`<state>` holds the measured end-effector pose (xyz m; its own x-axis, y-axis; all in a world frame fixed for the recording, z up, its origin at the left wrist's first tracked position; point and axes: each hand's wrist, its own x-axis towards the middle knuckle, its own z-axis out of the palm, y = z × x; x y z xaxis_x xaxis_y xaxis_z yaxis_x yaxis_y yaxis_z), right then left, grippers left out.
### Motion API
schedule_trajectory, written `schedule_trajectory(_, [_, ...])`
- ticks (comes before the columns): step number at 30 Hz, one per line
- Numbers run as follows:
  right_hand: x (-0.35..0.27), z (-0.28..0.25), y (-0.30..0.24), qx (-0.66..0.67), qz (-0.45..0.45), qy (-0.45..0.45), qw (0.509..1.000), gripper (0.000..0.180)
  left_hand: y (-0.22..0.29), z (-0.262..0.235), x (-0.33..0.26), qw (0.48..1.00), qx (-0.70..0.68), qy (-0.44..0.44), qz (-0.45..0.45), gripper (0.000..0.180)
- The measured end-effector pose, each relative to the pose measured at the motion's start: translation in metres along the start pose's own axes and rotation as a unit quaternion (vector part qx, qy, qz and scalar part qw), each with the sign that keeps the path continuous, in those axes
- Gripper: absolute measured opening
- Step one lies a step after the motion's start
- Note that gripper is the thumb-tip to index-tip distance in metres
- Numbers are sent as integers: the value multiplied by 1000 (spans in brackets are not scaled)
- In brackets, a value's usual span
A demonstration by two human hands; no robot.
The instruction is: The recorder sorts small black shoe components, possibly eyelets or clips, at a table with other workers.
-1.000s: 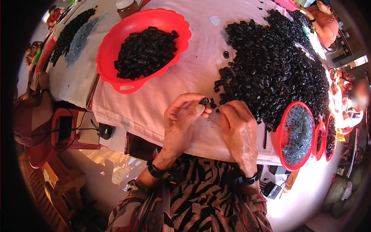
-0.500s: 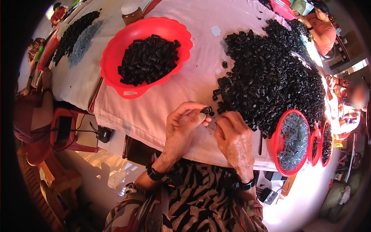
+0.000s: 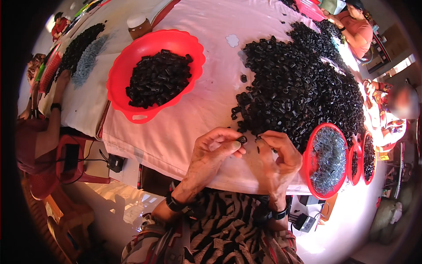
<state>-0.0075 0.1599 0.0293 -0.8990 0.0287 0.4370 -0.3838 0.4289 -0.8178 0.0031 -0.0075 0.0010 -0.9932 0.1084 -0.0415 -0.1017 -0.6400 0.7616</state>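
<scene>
A small black plastic part [image 3: 241, 139] is pinched between the thumb and fingers of my left hand [image 3: 209, 154], over the table's front edge. Just to its right, my right hand [image 3: 283, 159] has its thumb and forefinger brought together, the other fingers curled in. Whatever lies between those fingertips is too small to make out. Beyond both hands spreads a big heap of black plastic parts [image 3: 299, 88]. A red scalloped basin [image 3: 121, 75] to the far left holds a pile of finished-looking black pieces [image 3: 160, 79].
Near the right edge stands a red bowl [image 3: 310, 176] of clear bluish small pieces [image 3: 327, 160], beside two smaller red bowls [image 3: 355, 176] with dark pieces. A lidded jar [image 3: 139, 27] stands behind the basin. Co-workers sit at the left and right.
My right hand has turned and opened out to the right, its thumb and forefinger now up beside the black part. My left hand still pinches the part. The whole view has shifted slightly.
</scene>
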Motion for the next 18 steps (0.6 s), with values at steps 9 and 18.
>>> schedule_trajectory(9, [-1,0,-5,255,140,-8,957,16,-4,9,1,999,37,-13,-2,15])
schedule_trajectory(18, [-2,5,-1,171,92,-11,981,11,-5,10,0,1000,27,-9,7,13])
